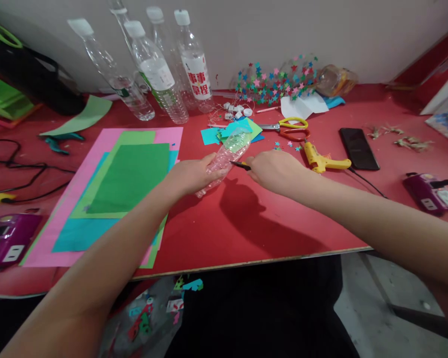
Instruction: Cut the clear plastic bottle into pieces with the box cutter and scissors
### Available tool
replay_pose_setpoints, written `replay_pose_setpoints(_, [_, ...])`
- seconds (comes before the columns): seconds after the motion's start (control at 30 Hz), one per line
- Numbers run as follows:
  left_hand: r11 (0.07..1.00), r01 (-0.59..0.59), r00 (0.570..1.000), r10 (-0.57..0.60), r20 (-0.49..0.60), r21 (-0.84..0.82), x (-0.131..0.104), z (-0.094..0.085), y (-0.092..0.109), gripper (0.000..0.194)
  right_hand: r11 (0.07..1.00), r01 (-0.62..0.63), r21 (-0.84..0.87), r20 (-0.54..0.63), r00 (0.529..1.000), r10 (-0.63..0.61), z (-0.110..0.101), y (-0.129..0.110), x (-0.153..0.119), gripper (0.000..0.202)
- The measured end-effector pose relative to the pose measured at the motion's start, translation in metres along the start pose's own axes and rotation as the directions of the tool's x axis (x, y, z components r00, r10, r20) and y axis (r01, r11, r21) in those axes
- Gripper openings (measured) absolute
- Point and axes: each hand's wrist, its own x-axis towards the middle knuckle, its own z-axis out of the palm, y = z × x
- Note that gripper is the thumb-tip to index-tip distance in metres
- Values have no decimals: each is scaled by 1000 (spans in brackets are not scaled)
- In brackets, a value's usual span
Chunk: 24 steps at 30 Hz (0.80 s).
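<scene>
My left hand [197,174] is closed round a clear plastic bottle [224,161] that lies tilted above the red table [209,233]. My right hand [271,169] grips a utility knife [242,165], its dark blade end against the bottle's side. Whether the blade has gone through the plastic I cannot tell. Just beyond the bottle lie green and blue paper pieces [246,130], seen partly through it. Scissors [293,128] with yellow and red handles rest behind my right hand, and a yellow glue gun [323,160] lies to its right.
Several plastic bottles [196,74] stand along the wall. Coloured paper sheets [132,179] are stacked at left. A star-covered bottle [276,82] and a jar [336,80] lie at the back. A phone [358,148] and purple power strips [429,193] flank the work area. Paper scraps [145,318] litter the floor.
</scene>
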Motion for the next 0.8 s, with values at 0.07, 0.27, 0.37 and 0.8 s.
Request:
replay_pose_setpoints(0.07, [995, -48, 995, 56, -86, 93, -3, -2, 6, 70, 1000, -15, -13, -4, 1000, 15, -2, -5, -3, 29])
replay_pose_setpoints(0.27, [985, -12, 976, 48, -210, 172, -8, 13, 20, 78, 999, -12, -31, -39, 999, 11, -6, -19, 2, 35])
replay_pose_setpoints(0.37, [986, -34, 970, 73, -233, 165, -5, 21, 18, 63, 999, 3, -47, -40, 999, -5, -3, -16, 9, 34])
replay_pose_setpoints(0.8, [951, -70, 969, -7, -246, -301, -8, 27, 18, 50, 996, -72, 42, 140, 988, 66, 41, 4, 7, 28])
